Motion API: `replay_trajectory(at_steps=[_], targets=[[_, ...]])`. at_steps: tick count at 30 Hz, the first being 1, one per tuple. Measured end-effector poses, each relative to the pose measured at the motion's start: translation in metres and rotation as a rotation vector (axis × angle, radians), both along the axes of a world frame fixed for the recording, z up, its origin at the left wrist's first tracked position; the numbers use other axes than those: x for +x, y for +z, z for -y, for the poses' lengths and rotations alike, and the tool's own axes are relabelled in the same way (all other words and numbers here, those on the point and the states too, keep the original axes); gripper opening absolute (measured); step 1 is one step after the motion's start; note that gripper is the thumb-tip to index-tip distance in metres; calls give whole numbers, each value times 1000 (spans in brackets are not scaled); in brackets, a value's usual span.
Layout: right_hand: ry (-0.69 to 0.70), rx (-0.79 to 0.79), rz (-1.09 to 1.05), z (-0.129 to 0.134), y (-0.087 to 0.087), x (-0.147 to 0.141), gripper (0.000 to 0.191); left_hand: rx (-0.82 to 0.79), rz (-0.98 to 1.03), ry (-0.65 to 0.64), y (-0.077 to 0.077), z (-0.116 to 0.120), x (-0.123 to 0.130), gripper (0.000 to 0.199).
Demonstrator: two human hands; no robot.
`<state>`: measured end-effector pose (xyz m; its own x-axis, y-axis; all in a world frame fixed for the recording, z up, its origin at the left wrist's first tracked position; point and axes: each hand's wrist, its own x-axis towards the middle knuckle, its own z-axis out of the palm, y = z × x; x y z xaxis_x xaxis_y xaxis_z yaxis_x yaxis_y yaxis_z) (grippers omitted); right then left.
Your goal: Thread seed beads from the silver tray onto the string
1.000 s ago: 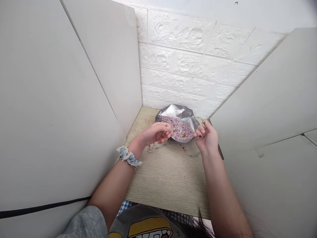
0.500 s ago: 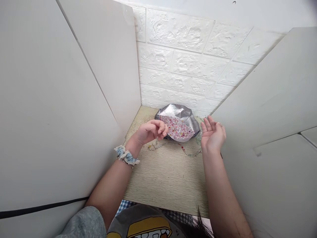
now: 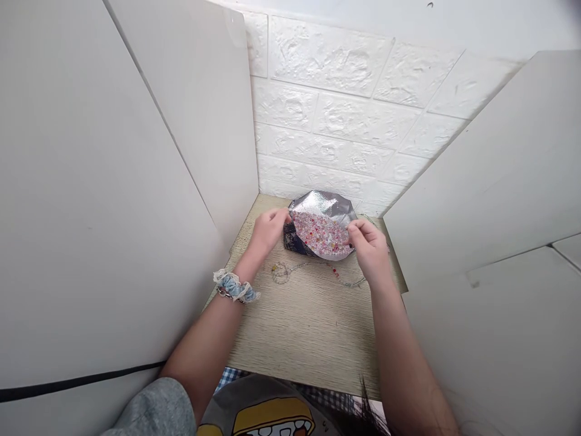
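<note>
My left hand (image 3: 267, 229) and right hand (image 3: 368, 249) each pinch a rim of a crinkled silver foil pouch (image 3: 327, 206), spread open on pink beads (image 3: 321, 232), at the surface's (image 3: 308, 327) far edge.

Wood-grain table (image 3: 308, 327) with foil bag (image 3: 327, 206), beaded string (image 3: 318, 269).

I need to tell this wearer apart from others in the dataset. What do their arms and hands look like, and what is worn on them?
Both forearms are bare. The left hand has a blue scrunchie with pale lace trim round its wrist, plus a thin bracelet. A grey short sleeve covers the left upper arm. The right hand shows nothing worn.
</note>
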<state>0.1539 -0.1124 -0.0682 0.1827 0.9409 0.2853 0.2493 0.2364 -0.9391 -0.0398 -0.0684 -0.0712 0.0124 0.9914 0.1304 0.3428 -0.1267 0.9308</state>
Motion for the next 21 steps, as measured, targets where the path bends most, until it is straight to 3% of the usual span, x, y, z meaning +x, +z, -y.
replay_trajectory(at_steps=[1, 3, 8, 10, 13, 17, 21], targets=[[24, -30, 73, 1, 0, -1, 17, 21, 24, 48, -1, -1, 0, 29], [120, -110, 195, 2, -1, -4, 17, 31, 125, 22, 0, 0, 3, 26], [312, -190, 329, 6, 0, -11, 21, -206, 454, -440, 3, 14, 22, 36], [303, -174, 341, 7, 1, -14, 22, -300, 430, -563, 4, 18, 26, 40], [255, -145, 351, 7, 1, -14, 22, -331, 201, -659, 4, 19, 24, 35], [184, -71, 442, -1, -9, -9, 21, -197, -16, -575, 2, 16, 19, 30], [72, -95, 775, -11, -29, -2, 16, -44, -110, -395, -3, 13, 21, 27]])
